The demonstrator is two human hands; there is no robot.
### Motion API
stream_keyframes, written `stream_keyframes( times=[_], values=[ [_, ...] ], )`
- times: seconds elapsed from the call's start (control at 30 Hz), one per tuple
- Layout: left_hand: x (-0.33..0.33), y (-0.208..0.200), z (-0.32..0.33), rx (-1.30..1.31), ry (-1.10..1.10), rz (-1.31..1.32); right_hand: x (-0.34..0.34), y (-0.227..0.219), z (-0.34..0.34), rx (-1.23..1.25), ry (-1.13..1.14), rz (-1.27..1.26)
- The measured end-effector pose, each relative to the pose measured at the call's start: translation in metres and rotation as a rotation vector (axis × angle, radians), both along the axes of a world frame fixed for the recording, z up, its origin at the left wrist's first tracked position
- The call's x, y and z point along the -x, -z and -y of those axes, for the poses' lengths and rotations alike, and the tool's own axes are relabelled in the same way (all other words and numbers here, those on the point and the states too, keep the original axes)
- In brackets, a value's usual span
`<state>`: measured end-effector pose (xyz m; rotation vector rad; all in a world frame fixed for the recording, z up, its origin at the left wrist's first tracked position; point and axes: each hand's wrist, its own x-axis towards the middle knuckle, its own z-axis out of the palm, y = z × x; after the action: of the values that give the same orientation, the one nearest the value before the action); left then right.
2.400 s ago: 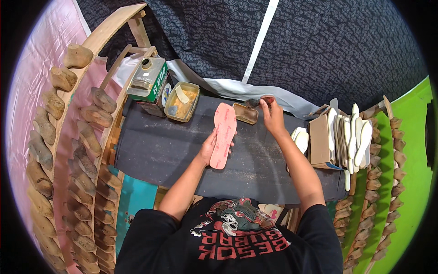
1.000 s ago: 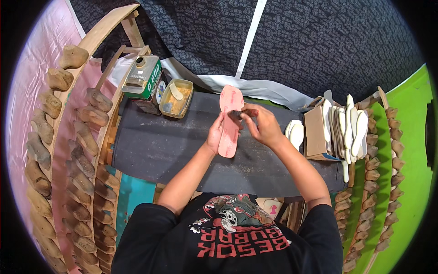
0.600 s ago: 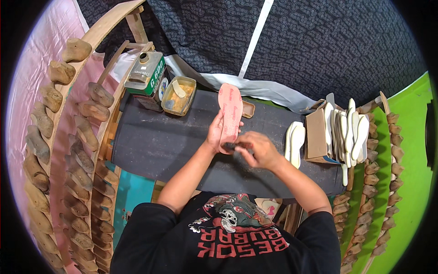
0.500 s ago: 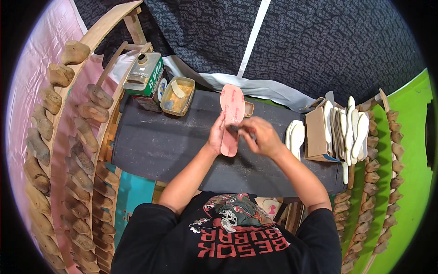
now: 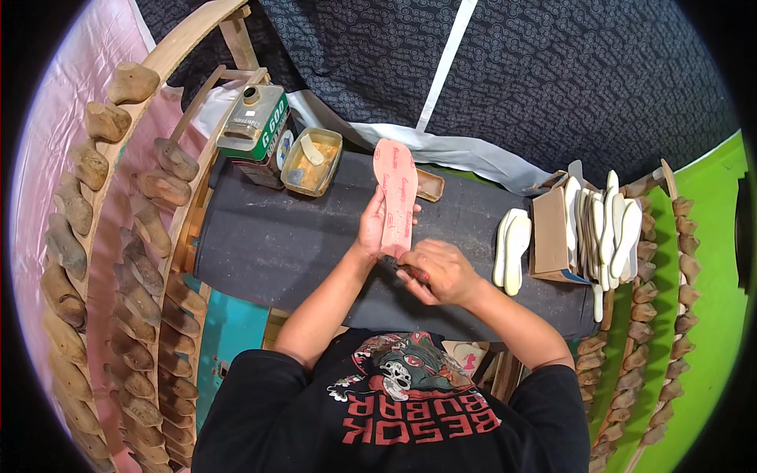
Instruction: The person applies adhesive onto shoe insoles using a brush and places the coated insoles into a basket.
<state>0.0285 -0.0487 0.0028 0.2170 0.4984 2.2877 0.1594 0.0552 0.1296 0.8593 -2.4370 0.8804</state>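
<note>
Upright above the dark tabletop, a pink insole [image 5: 397, 185] with red print faces me, its wide end away from me. My left hand [image 5: 369, 227] grips it by the sides, with the thumb along the left edge and fingertips showing at the right edge. At the insole's narrow near end is my right hand [image 5: 443, 272], closed around a short dark tool [image 5: 391, 262] with a red part. The tool's dark tip touches or nearly touches that end. Fingers cover much of the tool, so its exact kind cannot be told.
A metal can [image 5: 254, 130] and a stained tub [image 5: 293, 188] holding a pale spatula stand at the back left. Behind the insole lies a small tray [image 5: 430, 186]. White soles [image 5: 512, 256] and a cardboard box [image 5: 550, 232] of soles are right. Wooden shoe lasts [image 5: 106, 121] line the side racks.
My right hand has moved down and toward me, from the insole's middle to its near end, bringing the dark tool into clearer view. The insole has tilted slightly.
</note>
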Motion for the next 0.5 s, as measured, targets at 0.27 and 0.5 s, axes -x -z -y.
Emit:
stream_keyframes(
  times=[0.27, 0.5],
  values=[
    [-0.015, -0.017, -0.008, -0.065, 0.068, 0.100, 0.057, 0.005, -0.039, 0.212, 0.298, -0.107],
    [0.003, 0.007, 0.006, -0.120, 0.096, 0.072, 0.024, 0.008, -0.010, 0.078, 0.192, -0.051]
  ],
)
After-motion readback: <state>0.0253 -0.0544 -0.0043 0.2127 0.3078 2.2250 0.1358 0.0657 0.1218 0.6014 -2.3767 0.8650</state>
